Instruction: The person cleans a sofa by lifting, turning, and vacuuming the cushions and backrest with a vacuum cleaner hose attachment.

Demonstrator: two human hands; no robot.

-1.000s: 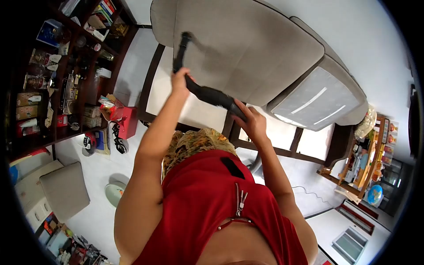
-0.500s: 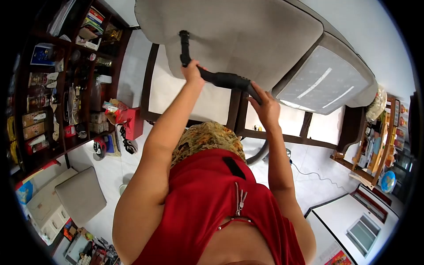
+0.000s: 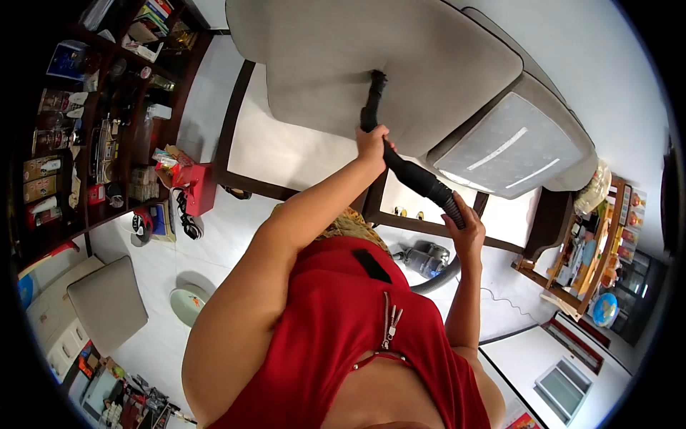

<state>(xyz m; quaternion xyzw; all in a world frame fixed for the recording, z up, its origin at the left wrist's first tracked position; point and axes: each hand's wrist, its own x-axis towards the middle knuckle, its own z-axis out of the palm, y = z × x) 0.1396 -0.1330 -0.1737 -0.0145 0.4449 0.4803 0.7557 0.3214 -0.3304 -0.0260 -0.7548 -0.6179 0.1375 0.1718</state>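
Note:
A black vacuum cleaner wand (image 3: 414,177) slants across the middle of the view. My left hand (image 3: 371,145) is closed round its upper section, below the small nozzle (image 3: 377,74). That nozzle rests against a large grey-beige sofa cushion (image 3: 321,50). Lower down and to the right, my right hand (image 3: 468,227) grips the ribbed hose end of the wand. From there a grey hose (image 3: 437,282) curves down to the vacuum cleaner (image 3: 429,260) on the floor, partly hidden behind my body.
A dark wooden sofa frame (image 3: 236,129) borders the cushions. Filled shelves (image 3: 107,171) stand at left, near a red box (image 3: 196,189). On the tiled floor lie a pale green basin (image 3: 187,304) and a cable (image 3: 507,300). At right is a wooden rack (image 3: 572,250).
Both hands and the wand have shifted right and slightly down in view. The nozzle has moved from the cushion's left part toward its middle. More of the vacuum cleaner shows.

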